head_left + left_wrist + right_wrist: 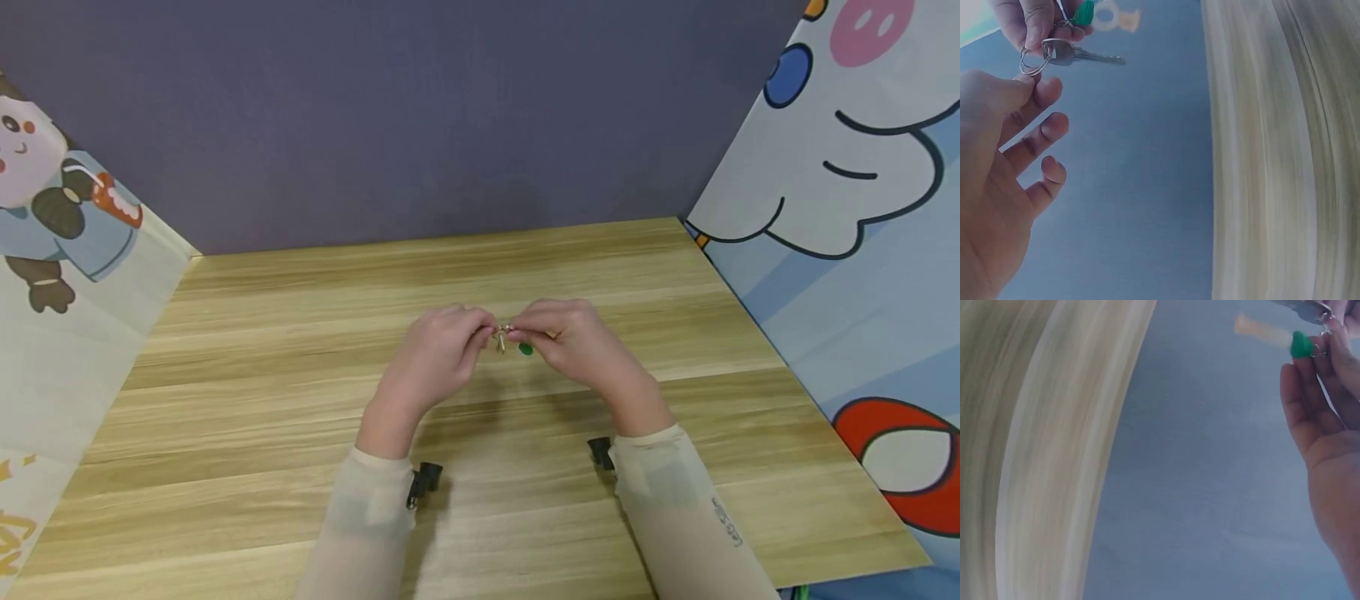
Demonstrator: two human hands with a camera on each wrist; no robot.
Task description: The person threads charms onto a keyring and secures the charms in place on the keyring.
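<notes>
In the head view both hands meet over the middle of the table [495, 483], fingertips nearly together. My left hand [438, 354] pinches a metal key ring [1030, 75] between thumb and index finger, its other fingers loosely bent. A silver key [1079, 55] hangs from that ring. Opposite it, my right hand [573, 342] grips the small metal chain end of a keychain, thumb against fingers. From this side dangles a green charm [1301, 345], with a blurred white and pale orange piece [1129, 20] beyond it. Fingers partly hide where ring and chain meet.
A plain dark wall panel [450, 125] stands behind the table. Cartoon-printed panels rise at the left [82, 350] and right [817, 317] sides. Black wrist mounts [429, 477] stick out from the pale sleeves [367, 517].
</notes>
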